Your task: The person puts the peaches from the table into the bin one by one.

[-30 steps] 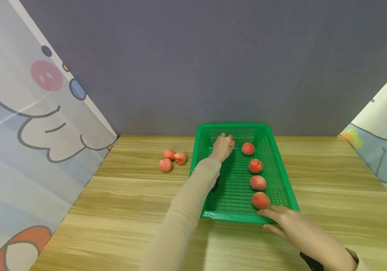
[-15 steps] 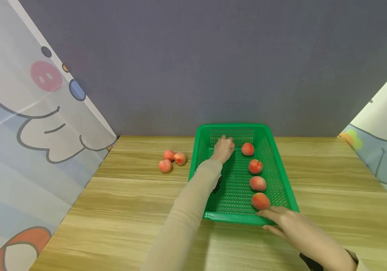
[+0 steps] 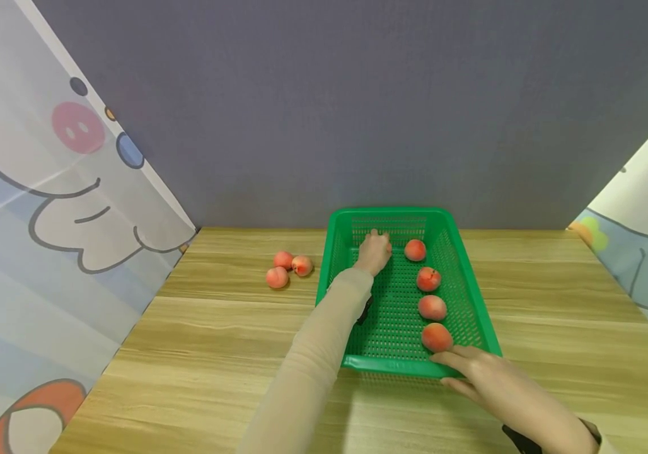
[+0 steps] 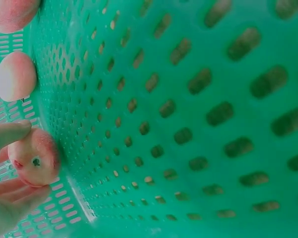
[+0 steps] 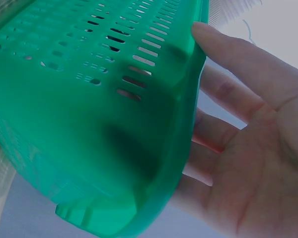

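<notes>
Head view: a grey panel (image 3: 324, 113) stands behind the table (image 3: 216, 353), on which sits the basket (image 3: 392, 365). It is green, perforated plastic; I judge it light and slightly springy, best taken by its thick rim. My left sleeve (image 3: 312, 347) crosses its left side. My right hand (image 3: 483, 375) grips the rim at the near right corner, thumb outside, fingers over the edge. My left hand (image 3: 374, 253) reaches inside to the far end, thumb and fingers closed round a peach (image 4: 42, 151). That peach is near the basket wall; whether it bears on the floor I cannot tell. Four peaches (image 3: 432, 308) lie in a line down the right side, the nearest close by my right fingers; three peaches (image 3: 277, 277) cluster on the table, left of the basket. Each looks downy and should be light, fairly firm, not slippery, but easily bruised: I would hold it round its widest part with flat pads and a mild squeeze.
</notes>
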Demonstrator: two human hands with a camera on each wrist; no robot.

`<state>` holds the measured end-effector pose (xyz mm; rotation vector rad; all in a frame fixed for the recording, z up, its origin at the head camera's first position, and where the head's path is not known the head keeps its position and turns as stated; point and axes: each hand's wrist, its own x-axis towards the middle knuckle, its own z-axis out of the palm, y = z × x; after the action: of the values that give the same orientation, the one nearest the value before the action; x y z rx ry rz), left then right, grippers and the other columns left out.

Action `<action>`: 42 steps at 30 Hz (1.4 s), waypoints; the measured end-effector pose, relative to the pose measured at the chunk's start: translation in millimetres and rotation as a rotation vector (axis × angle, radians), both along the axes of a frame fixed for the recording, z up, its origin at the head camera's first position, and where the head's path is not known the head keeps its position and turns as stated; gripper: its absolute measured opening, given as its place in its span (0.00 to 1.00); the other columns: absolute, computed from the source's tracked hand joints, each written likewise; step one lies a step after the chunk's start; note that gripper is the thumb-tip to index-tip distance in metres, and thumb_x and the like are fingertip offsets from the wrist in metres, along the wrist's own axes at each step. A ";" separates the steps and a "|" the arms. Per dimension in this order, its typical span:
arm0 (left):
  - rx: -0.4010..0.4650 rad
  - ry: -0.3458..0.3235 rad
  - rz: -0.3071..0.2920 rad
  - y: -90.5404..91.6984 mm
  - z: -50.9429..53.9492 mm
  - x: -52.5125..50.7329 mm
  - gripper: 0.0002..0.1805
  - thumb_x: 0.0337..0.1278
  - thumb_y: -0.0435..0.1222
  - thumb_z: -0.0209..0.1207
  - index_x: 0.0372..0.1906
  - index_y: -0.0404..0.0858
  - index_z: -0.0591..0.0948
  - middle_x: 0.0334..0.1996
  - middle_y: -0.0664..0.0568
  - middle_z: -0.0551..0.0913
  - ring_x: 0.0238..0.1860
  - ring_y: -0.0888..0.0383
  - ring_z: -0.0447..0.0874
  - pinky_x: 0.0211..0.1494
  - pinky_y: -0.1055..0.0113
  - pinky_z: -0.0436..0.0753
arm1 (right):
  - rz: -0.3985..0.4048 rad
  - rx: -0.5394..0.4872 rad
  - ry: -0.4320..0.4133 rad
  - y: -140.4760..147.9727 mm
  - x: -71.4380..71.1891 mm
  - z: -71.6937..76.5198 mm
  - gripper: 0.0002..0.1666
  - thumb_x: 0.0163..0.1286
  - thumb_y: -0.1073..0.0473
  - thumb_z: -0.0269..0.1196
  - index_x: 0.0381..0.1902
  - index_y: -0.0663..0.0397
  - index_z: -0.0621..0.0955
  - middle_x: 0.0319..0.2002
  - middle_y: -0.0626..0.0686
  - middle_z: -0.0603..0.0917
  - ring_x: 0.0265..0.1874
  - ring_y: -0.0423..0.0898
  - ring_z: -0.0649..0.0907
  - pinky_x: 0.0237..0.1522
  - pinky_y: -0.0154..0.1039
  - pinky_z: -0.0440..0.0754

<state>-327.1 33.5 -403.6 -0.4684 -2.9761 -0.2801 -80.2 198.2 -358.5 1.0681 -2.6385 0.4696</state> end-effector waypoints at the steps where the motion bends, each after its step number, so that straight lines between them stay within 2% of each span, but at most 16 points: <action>1: -0.003 0.000 0.003 0.0 -0.2 -0.1 0.10 0.53 0.39 0.58 0.41 0.43 0.79 0.41 0.48 0.74 0.38 0.56 0.74 0.30 0.71 0.76 | 0.004 -0.001 0.000 0.0 -0.5 -0.2 0.19 0.47 0.57 0.68 0.41 0.49 0.79 0.38 0.46 0.80 0.33 0.45 0.80 0.28 0.39 0.78; 7: -0.020 -0.004 0.008 0.5 -1.6 -0.9 0.10 0.53 0.40 0.58 0.41 0.42 0.79 0.41 0.48 0.75 0.38 0.56 0.74 0.31 0.70 0.77 | 0.009 -0.008 0.019 -0.8 -0.5 -0.1 0.20 0.45 0.58 0.69 0.40 0.49 0.80 0.38 0.47 0.81 0.33 0.45 0.81 0.29 0.39 0.79; 14: -0.010 -0.026 0.021 1.0 -1.7 0.1 0.09 0.53 0.40 0.59 0.39 0.43 0.79 0.46 0.46 0.74 0.42 0.53 0.74 0.34 0.68 0.77 | 0.012 0.008 0.004 0.5 -2.2 -1.1 0.20 0.47 0.57 0.68 0.41 0.49 0.79 0.38 0.47 0.80 0.33 0.46 0.81 0.28 0.39 0.78; 25: 0.001 -0.005 0.043 2.0 -0.9 0.8 0.08 0.51 0.39 0.60 0.37 0.43 0.79 0.44 0.46 0.74 0.42 0.53 0.74 0.33 0.68 0.78 | 0.010 -0.012 0.009 0.1 0.5 1.5 0.20 0.45 0.59 0.68 0.40 0.47 0.79 0.37 0.44 0.80 0.33 0.43 0.80 0.29 0.37 0.78; 30: 0.000 0.004 0.057 4.1 0.5 0.9 0.15 0.51 0.41 0.60 0.45 0.42 0.78 0.45 0.45 0.73 0.45 0.52 0.73 0.34 0.68 0.78 | 0.011 -0.012 0.019 0.2 0.9 1.4 0.20 0.45 0.59 0.69 0.40 0.47 0.79 0.37 0.44 0.80 0.33 0.43 0.80 0.28 0.37 0.78; 33: 0.005 0.022 0.057 6.0 4.1 1.1 0.20 0.50 0.41 0.61 0.50 0.41 0.76 0.46 0.43 0.73 0.46 0.51 0.73 0.35 0.67 0.79 | 0.016 -0.013 0.018 0.4 0.1 0.0 0.20 0.46 0.58 0.68 0.40 0.47 0.79 0.38 0.44 0.80 0.33 0.44 0.80 0.28 0.37 0.78; 38: 0.025 0.047 0.053 10.3 14.8 3.4 0.21 0.50 0.42 0.60 0.51 0.40 0.76 0.48 0.42 0.72 0.45 0.50 0.74 0.35 0.66 0.79 | 0.016 -0.016 0.014 0.2 -1.2 -0.6 0.20 0.46 0.58 0.68 0.40 0.48 0.79 0.38 0.43 0.80 0.33 0.43 0.80 0.29 0.37 0.78; 42: 0.039 0.022 0.050 13.0 26.6 5.7 0.19 0.51 0.43 0.60 0.49 0.41 0.77 0.48 0.43 0.73 0.46 0.50 0.73 0.36 0.65 0.79 | 0.008 -0.013 -0.010 -0.2 -1.2 0.0 0.19 0.48 0.58 0.68 0.40 0.48 0.79 0.38 0.44 0.80 0.34 0.43 0.80 0.30 0.38 0.78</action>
<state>-321.4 46.5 -377.1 -0.3899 -2.9498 -0.3256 -81.5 198.0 -358.5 1.0759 -2.6368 0.4935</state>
